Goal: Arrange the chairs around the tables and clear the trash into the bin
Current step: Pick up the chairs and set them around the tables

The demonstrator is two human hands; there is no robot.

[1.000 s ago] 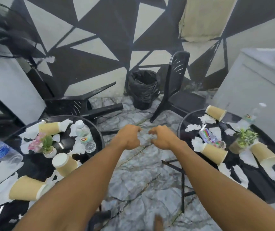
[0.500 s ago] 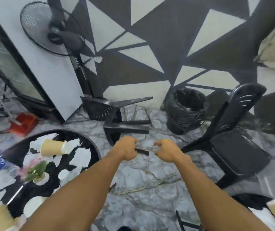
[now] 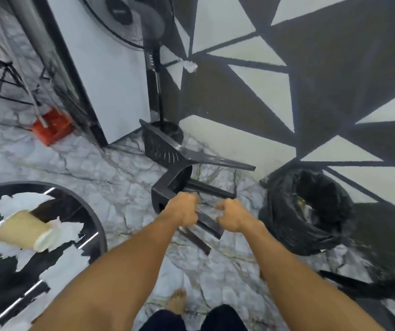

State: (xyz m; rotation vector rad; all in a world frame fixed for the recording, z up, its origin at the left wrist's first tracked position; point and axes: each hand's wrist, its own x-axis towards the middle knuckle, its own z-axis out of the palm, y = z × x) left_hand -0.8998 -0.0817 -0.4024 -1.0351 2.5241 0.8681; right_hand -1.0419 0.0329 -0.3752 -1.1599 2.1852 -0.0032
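A black plastic chair [image 3: 167,151] lies toppled on its side on the marble floor, legs pointing right and toward me. My left hand [image 3: 184,209] and my right hand [image 3: 232,216] are both curled into fists just above its nearest legs, and I see nothing held in either. A bin lined with a black bag [image 3: 287,225] stands to the right of the chair by the wall. At lower left, a round black table [image 3: 93,218] carries a tipped paper cup [image 3: 19,229] and torn white paper [image 3: 19,201].
A standing fan [image 3: 154,75] rises behind the toppled chair against a white panel. A red dustpan [image 3: 53,126] lies on the floor at left. A blurred black chair part [image 3: 371,287] shows at lower right. My bare foot [image 3: 178,302] is on the marble floor.
I have stepped forward and turned left. The toppled chair and bin are now much closer, the right table has left view, and my fists now hover over the chair's legs.
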